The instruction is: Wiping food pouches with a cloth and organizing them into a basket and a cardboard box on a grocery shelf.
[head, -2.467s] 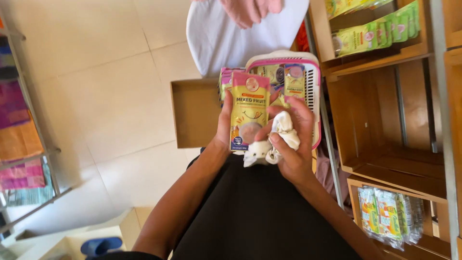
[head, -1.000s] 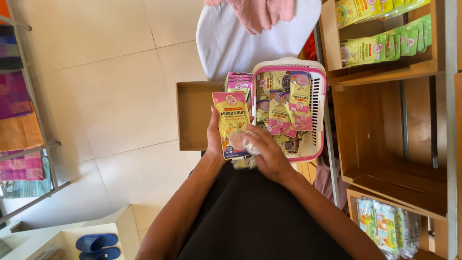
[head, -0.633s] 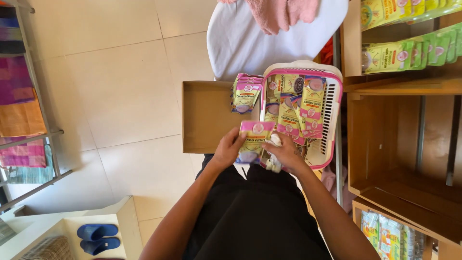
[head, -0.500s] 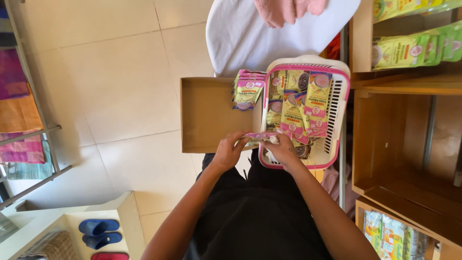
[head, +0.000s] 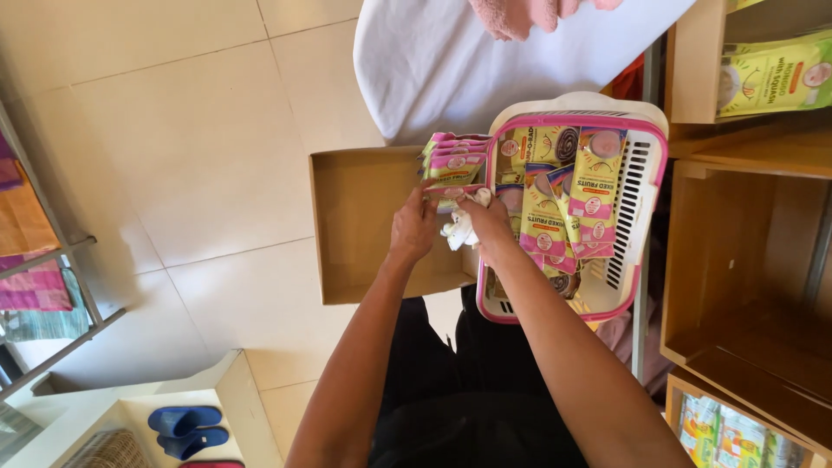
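Note:
My left hand [head: 414, 227] and my right hand [head: 488, 221] together grip a pink and yellow snack packet [head: 451, 190] over the right end of an open cardboard box [head: 355, 225]. The right hand also clutches a crumpled white cloth [head: 459, 229]. Beyond the hands, a stack of the same packets [head: 452, 158] stands in the box's far right corner. Just right of the box sits a pink and white plastic basket [head: 643, 199] filled with several more packets [head: 568, 199].
Wooden shelves [head: 745, 260] stand on the right, with green packets [head: 771, 78] above and more packets [head: 728, 433] below. A person in white [head: 485, 52] is beyond the box. A rack with folded cloths [head: 35, 260] is at the left. Blue slippers [head: 182, 425] lie on a low shelf.
Both hands carried the packet from in front of my body forward and down to the box's right end, beside the stack. My view shifted so the box and basket sit more central.

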